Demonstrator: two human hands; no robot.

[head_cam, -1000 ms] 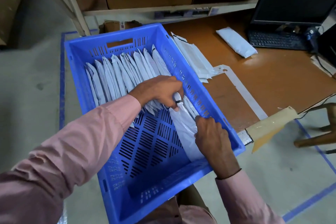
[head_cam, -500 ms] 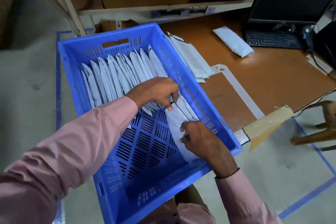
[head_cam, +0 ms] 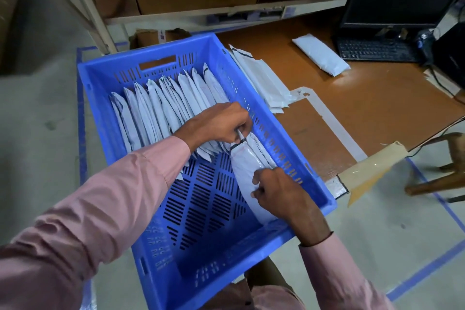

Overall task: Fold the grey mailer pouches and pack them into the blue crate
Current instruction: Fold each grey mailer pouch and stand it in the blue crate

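**packline_newbie:** Head view only, so here goes. Your left hand point(head_cam: 221, 124) is curled, fingertips pinching the far top edge of the folded grey mailer pouch point(head_cam: 247, 173) you're slotting in. Your right hand point(head_cam: 276, 194) grips its near end, fingers wrapped onto it. That pouch lies along the right wall of the blue crate point(head_cam: 324, 199), just beside the pouches already tucked there. Risks?

**crate_vet:** Main one, I'd guess: that pouch is slick plastic and wants to spring open. Let go of the far edge before it's wedged and the fold probably pops, then it flops flat across the slotted floor point(head_cam: 201, 199). Also, your left wrist is resting on the row of packed pouches point(head_cam: 161, 111). Lean on them and the row could fan over toward you, since nothing props its near side.

**packline_newbie:** What's in the crate overall?

**crate_vet:** A row of folded pouches standing on edge across the far half, leaning, plus a couple along the right wall. The near half shows bare floor. Outside it, a stack of unfolded mailers point(head_cam: 261, 85) sits on the brown table point(head_cam: 377, 108) touching the crate's right side, and one stuffed white pouch point(head_cam: 320, 54) lies near the keyboard point(head_cam: 375, 49).
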